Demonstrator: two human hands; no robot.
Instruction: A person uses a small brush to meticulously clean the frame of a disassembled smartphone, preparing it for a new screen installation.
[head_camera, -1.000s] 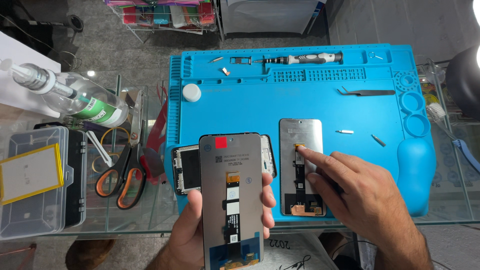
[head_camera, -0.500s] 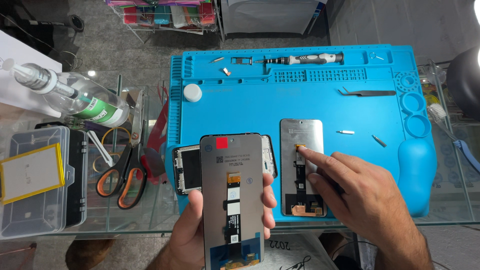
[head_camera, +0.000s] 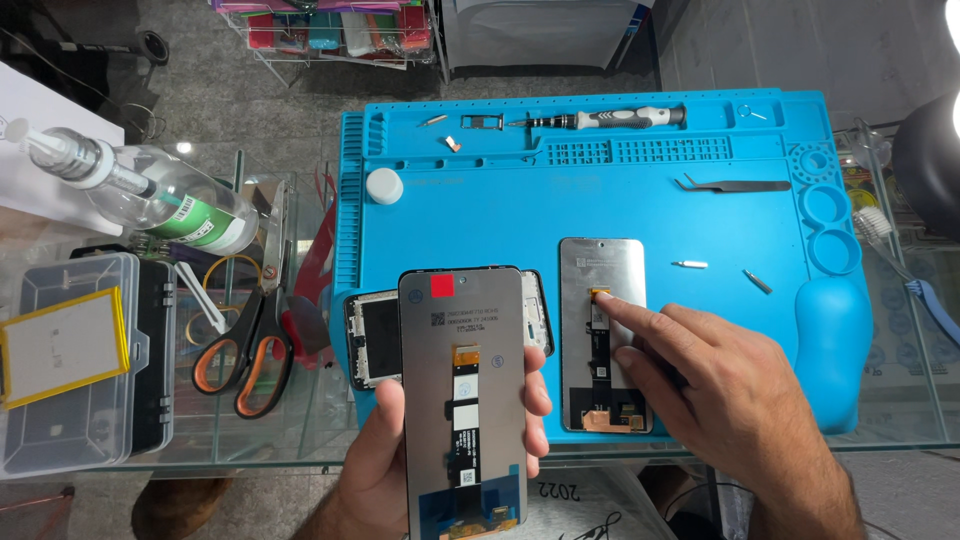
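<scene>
My left hand (head_camera: 385, 465) holds a phone screen panel (head_camera: 462, 395) upright, back side toward me, with a red sticker near its top and a flex cable down its middle. A second grey screen panel (head_camera: 600, 275) lies back side up on the blue work mat (head_camera: 640, 200). My right hand (head_camera: 715, 385) rests over that panel, its index fingertip touching the small orange connector near the panel's upper middle. Behind the held panel a black phone frame (head_camera: 372, 335) lies at the mat's left front edge.
On the mat lie a screwdriver (head_camera: 610, 118), black tweezers (head_camera: 735, 184), a white round cap (head_camera: 384, 185) and small bits (head_camera: 690, 264). Left of the mat on the glass table are orange-handled scissors (head_camera: 240, 350), a clear bottle (head_camera: 170, 205) and a grey plastic case (head_camera: 70, 360).
</scene>
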